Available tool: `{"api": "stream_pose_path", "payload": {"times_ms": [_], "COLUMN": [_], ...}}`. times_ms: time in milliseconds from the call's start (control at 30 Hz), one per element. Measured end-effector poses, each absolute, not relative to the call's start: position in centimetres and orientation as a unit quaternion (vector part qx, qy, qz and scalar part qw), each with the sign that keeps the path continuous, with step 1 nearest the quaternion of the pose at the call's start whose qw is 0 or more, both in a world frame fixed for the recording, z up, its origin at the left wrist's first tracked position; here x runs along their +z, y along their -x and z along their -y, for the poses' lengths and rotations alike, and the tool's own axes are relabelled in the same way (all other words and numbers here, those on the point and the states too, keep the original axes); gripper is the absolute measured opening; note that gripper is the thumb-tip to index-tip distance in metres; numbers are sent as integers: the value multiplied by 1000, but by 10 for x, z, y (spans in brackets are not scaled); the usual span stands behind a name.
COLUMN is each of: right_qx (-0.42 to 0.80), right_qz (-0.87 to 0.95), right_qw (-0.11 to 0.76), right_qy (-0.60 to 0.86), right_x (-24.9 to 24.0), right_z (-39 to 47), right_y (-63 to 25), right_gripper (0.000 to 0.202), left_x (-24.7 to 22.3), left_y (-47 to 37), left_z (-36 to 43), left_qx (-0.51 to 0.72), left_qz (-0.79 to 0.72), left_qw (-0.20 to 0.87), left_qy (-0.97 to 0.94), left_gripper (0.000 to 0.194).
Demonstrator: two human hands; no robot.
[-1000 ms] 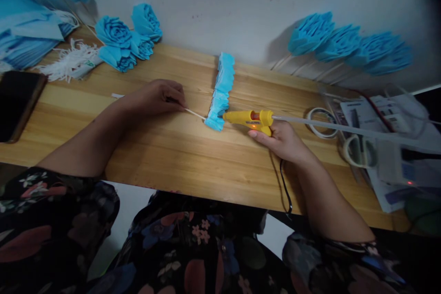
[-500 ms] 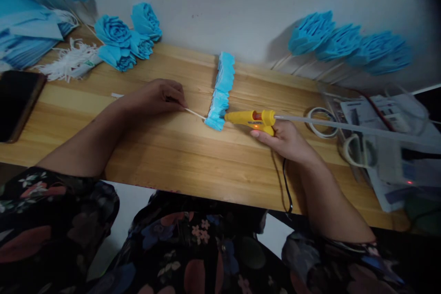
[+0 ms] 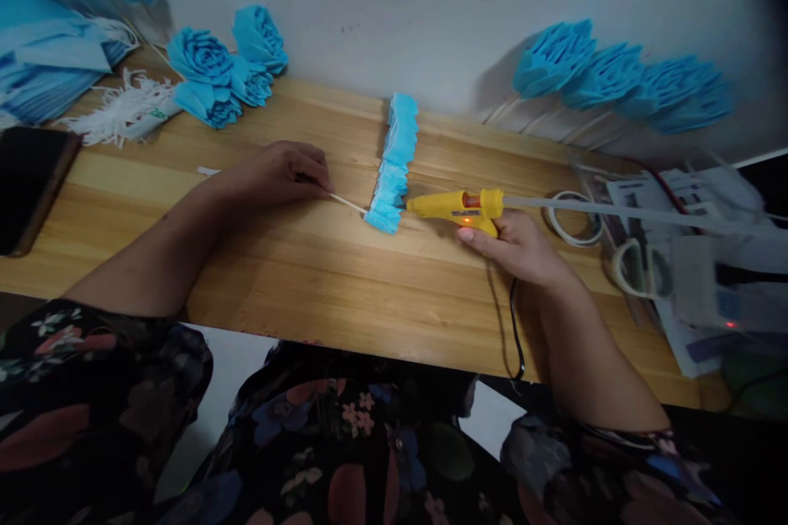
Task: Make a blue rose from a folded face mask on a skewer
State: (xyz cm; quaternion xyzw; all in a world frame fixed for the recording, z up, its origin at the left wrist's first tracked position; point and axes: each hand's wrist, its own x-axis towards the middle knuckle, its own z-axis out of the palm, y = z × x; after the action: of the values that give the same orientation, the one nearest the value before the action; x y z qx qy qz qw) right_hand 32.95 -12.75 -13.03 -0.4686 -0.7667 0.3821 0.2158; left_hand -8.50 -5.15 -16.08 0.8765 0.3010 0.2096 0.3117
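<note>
Blue, the strip (image 3: 401, 138) mid-frame looks light and crushable, best steered by the stick (image 3: 348, 203) the left hand (image 3: 294, 174) pinches, the right hand (image 3: 520, 248) gripping a glue gun (image 3: 440, 203).

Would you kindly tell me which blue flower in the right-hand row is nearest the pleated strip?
The leftmost flower, on the side toward the strip; the other flowers are farther right.

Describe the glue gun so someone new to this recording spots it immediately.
On the wooden table, find the ruffled blue strip in the middle. Just right of it, the right hand holds the glue gun, which points toward the strip. It is the only yellow tool, with a long whitish glue stick at its back.
</note>
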Motion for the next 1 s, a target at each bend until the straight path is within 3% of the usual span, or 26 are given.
{"api": "stream_pose_path", "payload": {"times_ms": [533, 1000], "right_qx": [371, 370], "right_qz": [761, 757], "right_qw": [233, 226], "right_qy": [479, 488], "right_x": [-148, -150], "right_z": [133, 134], "right_y": [-314, -308], "right_gripper": [52, 44], "left_x": [-158, -162], "left_y": [83, 85], "left_z": [54, 52], "left_qx": [204, 207], "left_qz": [-321, -313], "left_qw": [324, 316], "left_qy": [-866, -871], "left_gripper": [59, 53]}}
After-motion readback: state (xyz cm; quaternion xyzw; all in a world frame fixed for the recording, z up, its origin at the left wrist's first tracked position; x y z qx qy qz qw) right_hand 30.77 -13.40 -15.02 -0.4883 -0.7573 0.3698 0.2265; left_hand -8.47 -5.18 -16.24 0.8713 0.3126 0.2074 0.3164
